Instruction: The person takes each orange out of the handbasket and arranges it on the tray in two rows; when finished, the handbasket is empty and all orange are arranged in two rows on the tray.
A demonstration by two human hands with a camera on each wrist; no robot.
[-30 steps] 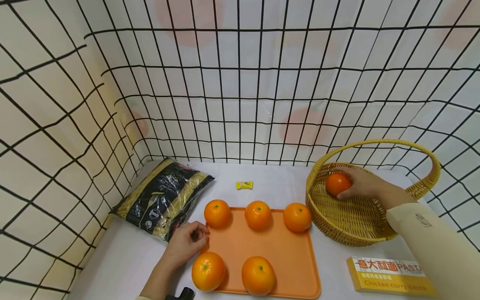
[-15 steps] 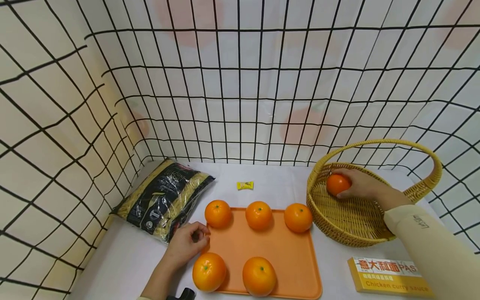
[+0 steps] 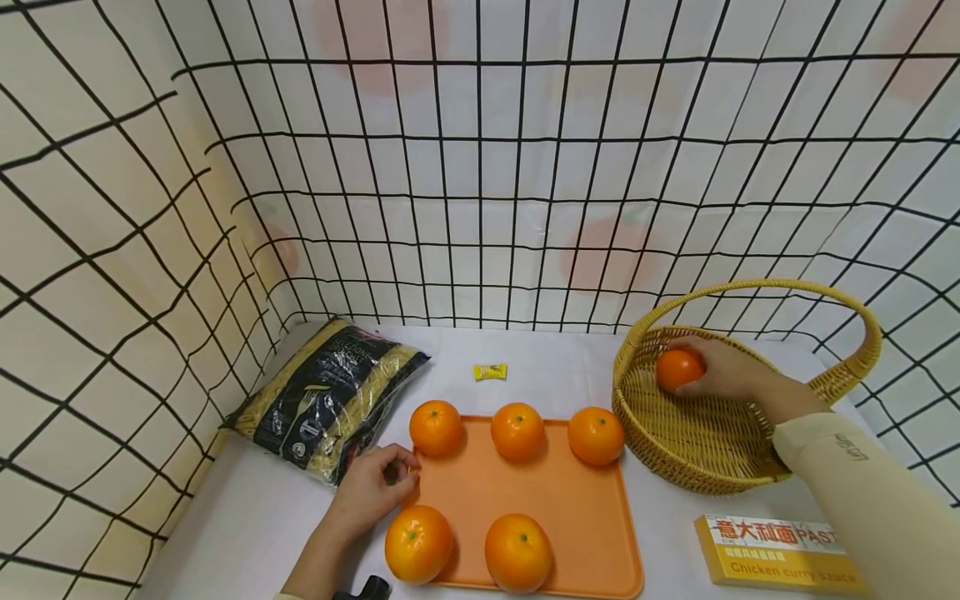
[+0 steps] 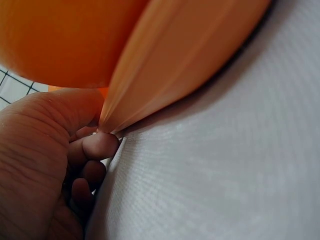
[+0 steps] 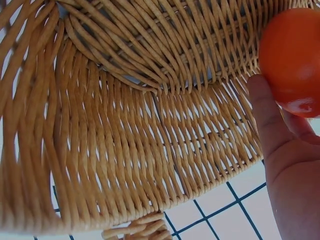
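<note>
In the head view, my right hand (image 3: 720,367) reaches inside the wicker basket (image 3: 697,479) and grips a smooth red-orange round fruit (image 3: 678,369). The right wrist view has this glossy fruit (image 5: 295,62) against my thumb and fingers (image 5: 267,115), near the woven wall. My left hand (image 3: 372,492) is at the left edge of an orange tray (image 3: 517,492), pinching its rim between thumb and fingers. Oranges sit on the tray: an orange (image 3: 437,428), another (image 3: 517,432) and a third (image 3: 596,435) along the back, two more (image 3: 418,544) in front.
A black and clear pasta bag (image 3: 330,396) lies left of the tray. A small yellow packet (image 3: 490,372) is behind it. A yellow pasta box (image 3: 780,554) lies front right, partly under my sleeve. Black wire grid walls (image 3: 480,200) enclose the back and sides.
My right hand and the red-orange fruit have shifted very slightly to the right within the basket. The left hand and tray stay the same.
</note>
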